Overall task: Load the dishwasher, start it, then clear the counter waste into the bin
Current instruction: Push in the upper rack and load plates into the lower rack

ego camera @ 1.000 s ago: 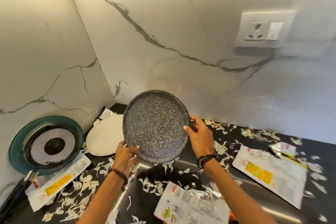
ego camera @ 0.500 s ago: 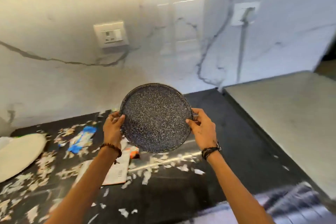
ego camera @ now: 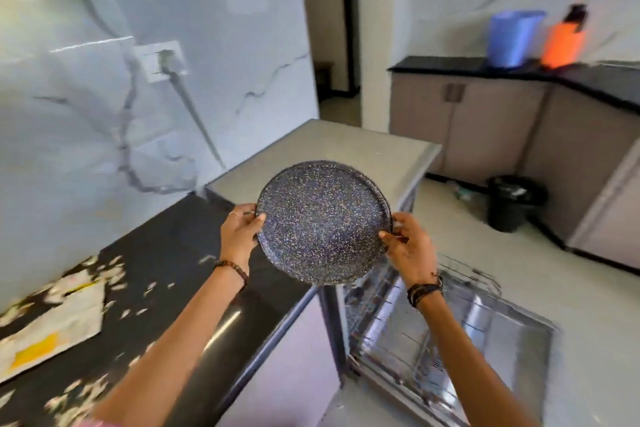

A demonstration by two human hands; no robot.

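Plate [ego camera: 322,222] rim — pinched between fingertips [ego camera: 260,217]

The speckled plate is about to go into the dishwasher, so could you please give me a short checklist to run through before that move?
1. Both hands on the speckled plate: ok, left hand and right hand grip opposite rims.
2. Dishwasher door open: ok, lowered flat.
3. Rack pulled out: ok, wire rack sits over the door.
4. Free slot in the rack: cannot tell, too blurred.
5. Plate clean of scraps: cannot tell, the speckles mask it.
6. Counter waste cleared: not ok, a wrapper and scraps remain.
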